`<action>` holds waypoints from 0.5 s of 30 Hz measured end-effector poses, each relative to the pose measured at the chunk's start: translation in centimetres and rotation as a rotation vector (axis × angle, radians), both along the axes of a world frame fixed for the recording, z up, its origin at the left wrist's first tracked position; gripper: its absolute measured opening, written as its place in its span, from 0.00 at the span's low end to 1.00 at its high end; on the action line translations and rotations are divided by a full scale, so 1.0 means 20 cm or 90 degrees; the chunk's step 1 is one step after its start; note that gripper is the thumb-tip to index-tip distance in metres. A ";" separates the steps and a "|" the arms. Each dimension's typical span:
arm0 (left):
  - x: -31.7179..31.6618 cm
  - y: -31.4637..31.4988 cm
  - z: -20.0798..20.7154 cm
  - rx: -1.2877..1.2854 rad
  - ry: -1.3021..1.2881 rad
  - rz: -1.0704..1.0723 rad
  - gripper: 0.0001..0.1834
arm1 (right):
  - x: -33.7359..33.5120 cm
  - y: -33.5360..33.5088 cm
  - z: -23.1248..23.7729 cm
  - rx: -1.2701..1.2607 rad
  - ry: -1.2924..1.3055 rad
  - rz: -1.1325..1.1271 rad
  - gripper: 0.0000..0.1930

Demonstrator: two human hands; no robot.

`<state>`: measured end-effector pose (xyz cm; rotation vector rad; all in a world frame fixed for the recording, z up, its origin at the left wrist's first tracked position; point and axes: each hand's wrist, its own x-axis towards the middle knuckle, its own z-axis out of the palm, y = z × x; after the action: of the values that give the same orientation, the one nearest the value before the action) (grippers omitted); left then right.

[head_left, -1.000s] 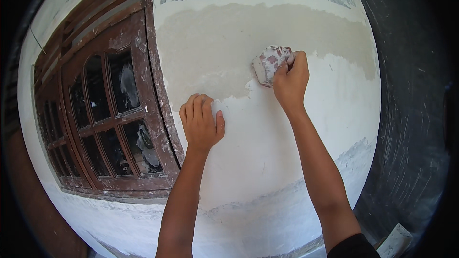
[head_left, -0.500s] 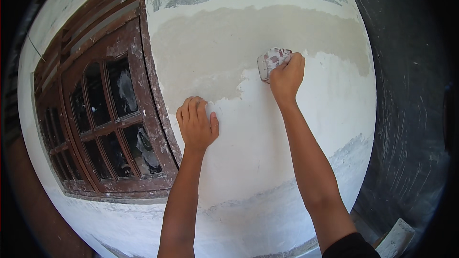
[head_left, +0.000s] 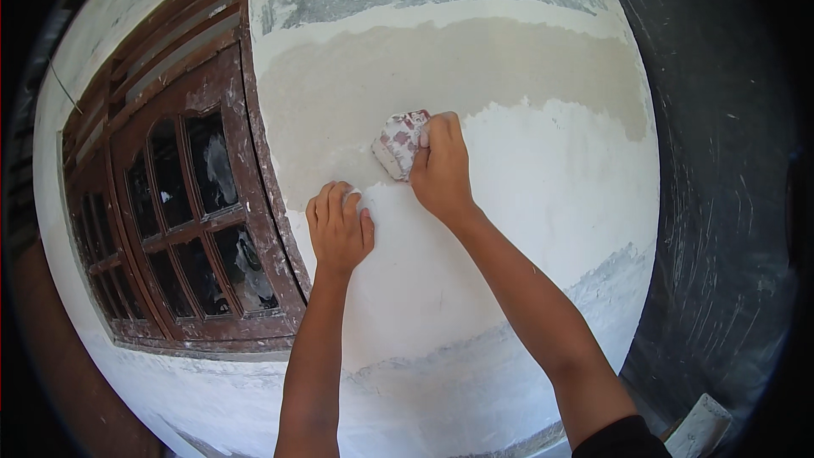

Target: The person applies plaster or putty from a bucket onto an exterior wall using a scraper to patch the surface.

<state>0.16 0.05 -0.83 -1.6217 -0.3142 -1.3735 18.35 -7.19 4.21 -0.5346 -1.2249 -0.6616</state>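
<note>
My right hand (head_left: 441,165) is closed round the right edge of a flat, angular hand tool (head_left: 398,142), smeared white with dark red patches; its exact kind is unclear. The tool lies against the wall (head_left: 526,187), along the lower border of a beige-grey coated band (head_left: 339,76) on the white surface. Lower and to the left, my left hand (head_left: 341,227) is at the wall with its fingers bent and close together, the thumb apart. Something pale (head_left: 355,195) shows by its fingertips, too covered to name.
Left of my hands is a brown wooden window (head_left: 191,212) with dark panes and white smears. A dark, scratched panel (head_left: 721,161) stands on the right. A pale, board-like piece (head_left: 699,426) sits at the lower right, near my dark sleeve (head_left: 623,438).
My right hand has moved left and slightly down across the wall with the tool, coming closer to my left hand. The left hand has barely shifted.
</note>
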 end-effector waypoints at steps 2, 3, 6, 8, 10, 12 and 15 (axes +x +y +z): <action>0.01 0.00 0.00 -0.003 -0.003 0.008 0.18 | 0.00 0.02 0.01 -0.162 -0.043 -0.031 0.11; 0.02 0.00 0.00 0.006 0.006 0.018 0.18 | 0.06 0.02 0.02 -0.163 0.026 -0.042 0.11; 0.00 0.01 -0.01 0.029 0.027 0.060 0.19 | 0.28 -0.04 0.05 -0.116 0.159 -0.126 0.12; 0.02 0.00 -0.03 0.035 0.047 0.079 0.20 | 0.40 -0.12 0.00 -0.113 0.146 -0.115 0.11; 0.06 -0.02 -0.03 0.100 0.096 0.165 0.21 | 0.48 -0.19 -0.04 -0.109 0.113 -0.118 0.10; 0.13 -0.05 -0.06 0.105 0.087 0.168 0.20 | 0.53 -0.26 -0.09 -0.106 0.081 -0.120 0.09; 0.33 -0.18 -0.11 0.009 0.029 0.065 0.19 | 0.60 -0.39 -0.15 -0.130 0.087 -0.069 0.08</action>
<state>6.85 -3.50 -3.12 -1.6015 -0.3554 -1.2574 30.35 -15.02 1.30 -0.8091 -1.1473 -0.5843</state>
